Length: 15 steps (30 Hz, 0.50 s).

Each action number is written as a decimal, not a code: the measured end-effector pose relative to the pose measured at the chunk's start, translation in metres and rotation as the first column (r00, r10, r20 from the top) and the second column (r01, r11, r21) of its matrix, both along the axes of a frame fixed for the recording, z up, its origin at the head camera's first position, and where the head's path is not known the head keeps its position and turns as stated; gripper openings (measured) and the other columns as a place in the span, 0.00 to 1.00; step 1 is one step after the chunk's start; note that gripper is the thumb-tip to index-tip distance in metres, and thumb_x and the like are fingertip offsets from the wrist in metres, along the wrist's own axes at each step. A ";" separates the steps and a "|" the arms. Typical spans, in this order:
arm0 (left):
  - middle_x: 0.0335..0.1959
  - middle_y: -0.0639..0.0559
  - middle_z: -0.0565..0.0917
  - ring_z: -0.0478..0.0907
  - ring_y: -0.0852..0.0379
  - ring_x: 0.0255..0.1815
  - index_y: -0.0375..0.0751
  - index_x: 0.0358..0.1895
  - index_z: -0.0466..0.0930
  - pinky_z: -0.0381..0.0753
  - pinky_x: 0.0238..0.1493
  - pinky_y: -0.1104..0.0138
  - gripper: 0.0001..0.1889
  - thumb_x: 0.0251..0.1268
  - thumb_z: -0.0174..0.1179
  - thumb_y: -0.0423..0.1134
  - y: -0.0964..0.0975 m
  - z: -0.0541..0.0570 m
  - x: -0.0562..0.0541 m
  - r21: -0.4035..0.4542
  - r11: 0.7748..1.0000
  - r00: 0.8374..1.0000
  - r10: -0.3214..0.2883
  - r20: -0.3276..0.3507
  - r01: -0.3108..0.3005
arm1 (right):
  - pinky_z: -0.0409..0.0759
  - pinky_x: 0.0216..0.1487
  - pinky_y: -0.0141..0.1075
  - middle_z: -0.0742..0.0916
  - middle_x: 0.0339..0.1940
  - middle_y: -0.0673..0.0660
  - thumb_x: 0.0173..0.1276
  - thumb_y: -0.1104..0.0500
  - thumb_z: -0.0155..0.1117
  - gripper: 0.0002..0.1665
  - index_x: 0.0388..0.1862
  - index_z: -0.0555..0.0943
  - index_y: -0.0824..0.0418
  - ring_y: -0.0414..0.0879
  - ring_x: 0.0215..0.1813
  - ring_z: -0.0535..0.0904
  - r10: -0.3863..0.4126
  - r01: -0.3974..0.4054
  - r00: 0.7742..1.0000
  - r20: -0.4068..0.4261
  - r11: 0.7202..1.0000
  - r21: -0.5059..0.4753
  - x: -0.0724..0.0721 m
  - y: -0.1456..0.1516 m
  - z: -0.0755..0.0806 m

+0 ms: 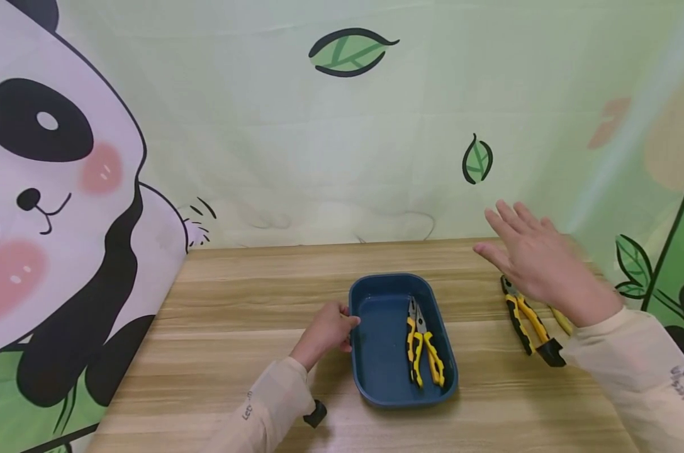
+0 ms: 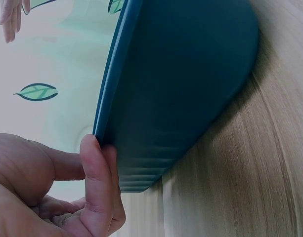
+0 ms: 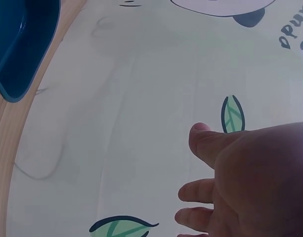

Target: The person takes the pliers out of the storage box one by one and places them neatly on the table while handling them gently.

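A dark blue plastic tray [image 1: 378, 371] stands on the table, its near end toward me. My left hand [image 1: 327, 327] pinches the tray's left rim between thumb and fingers; the left wrist view shows the fingers [image 2: 98, 185] against the outer wall. Inside, along the right side, lie yellow-and-black long-nose pliers [image 1: 430, 355], close together; exactly how many pairs is hard to tell. My right hand [image 1: 537, 261] is raised with fingers extended, holding nothing. Below it, right of the tray, lie yellow-and-black pliers [image 1: 525, 321]. A yellow handle [image 1: 561, 319] beside them is mostly hidden by the right arm.
The wood-grain table [image 1: 245, 296] reaches back to a pale green cloth backdrop [image 1: 251, 126] with a panda and leaves. A small black object [image 1: 316, 414] shows beside the left sleeve, partly hidden.
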<state>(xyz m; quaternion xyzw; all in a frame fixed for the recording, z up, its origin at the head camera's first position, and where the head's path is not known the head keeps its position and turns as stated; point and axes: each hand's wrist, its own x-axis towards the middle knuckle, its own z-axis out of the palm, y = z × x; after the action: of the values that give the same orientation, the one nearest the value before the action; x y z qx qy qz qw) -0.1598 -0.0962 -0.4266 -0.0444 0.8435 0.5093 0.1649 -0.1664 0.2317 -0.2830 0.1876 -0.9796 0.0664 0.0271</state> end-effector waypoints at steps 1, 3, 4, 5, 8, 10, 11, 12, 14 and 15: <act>0.27 0.45 0.76 0.73 0.58 0.15 0.31 0.43 0.73 0.84 0.22 0.68 0.06 0.77 0.58 0.31 0.000 0.000 0.000 0.002 1.000 1.000 0.001 0.000 -0.001 | 0.45 0.73 0.75 0.51 0.83 0.74 0.85 0.38 0.41 0.45 0.82 0.50 0.71 0.72 0.82 0.41 0.001 -0.001 1.000 -0.004 1.000 -0.002 0.001 -0.001 0.000; 0.27 0.45 0.76 0.73 0.58 0.15 0.31 0.43 0.73 0.85 0.22 0.68 0.05 0.77 0.58 0.31 0.000 0.000 0.000 0.007 1.000 1.000 0.001 -0.001 -0.001 | 0.46 0.73 0.75 0.52 0.83 0.73 0.85 0.39 0.43 0.45 0.82 0.52 0.71 0.72 0.82 0.42 0.003 -0.003 1.000 -0.013 1.000 -0.004 0.002 -0.005 -0.001; 0.27 0.45 0.76 0.73 0.58 0.15 0.31 0.43 0.73 0.85 0.22 0.68 0.05 0.77 0.58 0.31 0.000 0.000 0.000 0.008 1.000 1.000 0.001 -0.002 -0.001 | 0.46 0.73 0.76 0.52 0.83 0.74 0.85 0.38 0.43 0.45 0.82 0.52 0.71 0.72 0.82 0.42 0.002 -0.003 1.000 -0.014 1.000 -0.005 0.003 -0.006 -0.001; 0.27 0.45 0.76 0.73 0.58 0.15 0.31 0.43 0.73 0.85 0.22 0.68 0.05 0.77 0.58 0.31 0.000 0.000 0.000 0.007 1.000 1.000 0.000 -0.003 0.000 | 0.46 0.73 0.76 0.52 0.82 0.74 0.85 0.38 0.43 0.45 0.82 0.52 0.71 0.72 0.82 0.42 0.002 -0.002 1.000 -0.015 1.000 -0.002 0.004 -0.008 -0.001; 0.28 0.44 0.76 0.74 0.57 0.15 0.31 0.44 0.73 0.85 0.22 0.68 0.06 0.77 0.58 0.31 0.000 0.000 -0.001 0.004 1.000 1.000 -0.002 -0.001 0.002 | 0.46 0.73 0.76 0.52 0.82 0.74 0.85 0.38 0.44 0.45 0.82 0.53 0.71 0.72 0.82 0.42 0.000 0.000 1.000 -0.011 1.000 0.002 0.006 -0.012 -0.002; 0.28 0.44 0.76 0.74 0.57 0.16 0.31 0.44 0.73 0.85 0.22 0.68 0.06 0.77 0.58 0.31 0.000 0.000 -0.001 0.000 1.000 1.000 -0.002 0.001 0.002 | 0.46 0.74 0.75 0.53 0.83 0.73 0.84 0.38 0.45 0.45 0.82 0.53 0.71 0.72 0.82 0.42 -0.003 0.003 1.000 -0.004 1.000 0.006 0.007 -0.015 -0.003; 0.28 0.44 0.76 0.74 0.57 0.16 0.31 0.44 0.73 0.85 0.22 0.68 0.06 0.77 0.58 0.31 0.000 0.000 -0.001 -0.001 1.000 1.000 0.000 0.002 0.000 | 0.46 0.74 0.75 0.53 0.83 0.73 0.84 0.39 0.45 0.45 0.82 0.53 0.70 0.72 0.82 0.42 -0.003 0.003 1.000 -0.002 1.000 0.008 0.008 -0.017 -0.003; 0.28 0.44 0.76 0.74 0.57 0.16 0.31 0.44 0.73 0.85 0.22 0.68 0.06 0.77 0.58 0.31 0.000 0.000 -0.001 0.000 1.000 1.000 0.001 0.002 -0.001 | 0.46 0.74 0.74 0.53 0.83 0.73 0.84 0.38 0.45 0.45 0.82 0.53 0.70 0.71 0.82 0.42 -0.002 0.002 1.000 0.000 1.000 0.013 0.010 -0.018 -0.004; 0.28 0.44 0.76 0.74 0.57 0.16 0.31 0.44 0.73 0.85 0.22 0.68 0.06 0.77 0.58 0.31 0.000 0.000 -0.001 0.000 1.000 1.000 0.003 0.001 -0.003 | 0.47 0.75 0.74 0.53 0.83 0.72 0.84 0.38 0.45 0.45 0.82 0.53 0.69 0.71 0.82 0.43 -0.001 0.001 1.000 0.004 1.000 0.017 0.012 -0.022 -0.005; 0.28 0.44 0.76 0.74 0.57 0.15 0.31 0.43 0.73 0.85 0.22 0.68 0.06 0.77 0.58 0.31 0.000 0.000 -0.001 0.001 1.000 1.000 0.004 0.001 -0.004 | 0.47 0.75 0.73 0.53 0.83 0.72 0.84 0.38 0.45 0.45 0.82 0.53 0.69 0.71 0.82 0.43 0.002 -0.002 1.000 0.004 1.000 0.018 0.013 -0.024 -0.006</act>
<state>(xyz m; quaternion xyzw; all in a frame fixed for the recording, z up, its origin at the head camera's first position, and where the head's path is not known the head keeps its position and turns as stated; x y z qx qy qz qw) -0.1605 -0.0960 -0.4267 -0.0460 0.8431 0.5100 0.1643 -0.1534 0.2082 -0.2886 0.1886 -0.9801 0.0578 0.0234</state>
